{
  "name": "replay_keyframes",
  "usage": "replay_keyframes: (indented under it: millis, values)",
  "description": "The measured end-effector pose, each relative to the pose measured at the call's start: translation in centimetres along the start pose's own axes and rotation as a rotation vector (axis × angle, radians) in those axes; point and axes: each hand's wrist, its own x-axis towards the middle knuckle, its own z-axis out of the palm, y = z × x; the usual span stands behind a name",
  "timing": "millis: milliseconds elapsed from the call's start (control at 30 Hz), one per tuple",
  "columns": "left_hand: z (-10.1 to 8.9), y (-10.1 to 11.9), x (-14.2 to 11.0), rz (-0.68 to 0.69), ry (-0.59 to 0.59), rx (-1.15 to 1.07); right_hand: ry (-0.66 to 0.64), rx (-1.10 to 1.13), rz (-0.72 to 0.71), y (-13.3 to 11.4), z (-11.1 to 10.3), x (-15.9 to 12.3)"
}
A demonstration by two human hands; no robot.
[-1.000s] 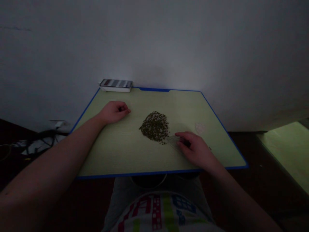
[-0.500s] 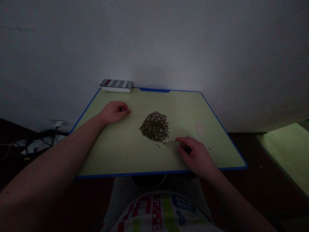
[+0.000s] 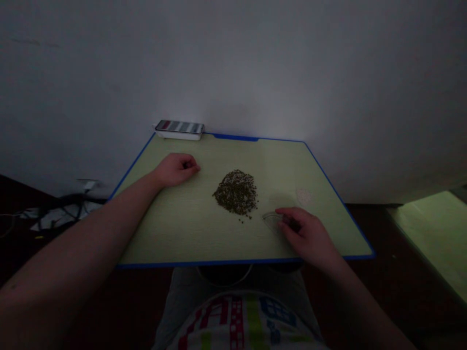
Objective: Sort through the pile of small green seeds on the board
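A heap of small dark green bean-like seeds, with paler grains mixed in, lies mid-table, with a few seeds loose at its near edge. My right hand is closed around thin tweezers; their tips point left, a short way right of the heap. Whether anything is between the tips is too small to tell. A small patch of pale grains lies beyond my right hand. My left hand rests on the table left of the heap, fingers curled, with nothing visible in them.
The pale table has a blue rim and stands against a wall. A phone lies on a white box at the back left corner. Cables run at the left. A dark round container is below the near edge.
My right hand has drawn the tweezers right, away from the heap's near edge. My left hand stays in place. The view has shifted slightly.
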Motion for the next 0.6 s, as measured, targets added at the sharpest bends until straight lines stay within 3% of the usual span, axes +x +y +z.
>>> replay_keyframes:
  millis: [267,600]
  values:
    - [0.0,0.0,0.0,0.001,0.010,0.018,0.045,0.068,0.048,1.5,-0.9,-0.3]
    - [-0.2,0.7,0.0,-0.047,-0.007,0.021,-0.024,0.018,-0.016,0.2,0.1,0.3]
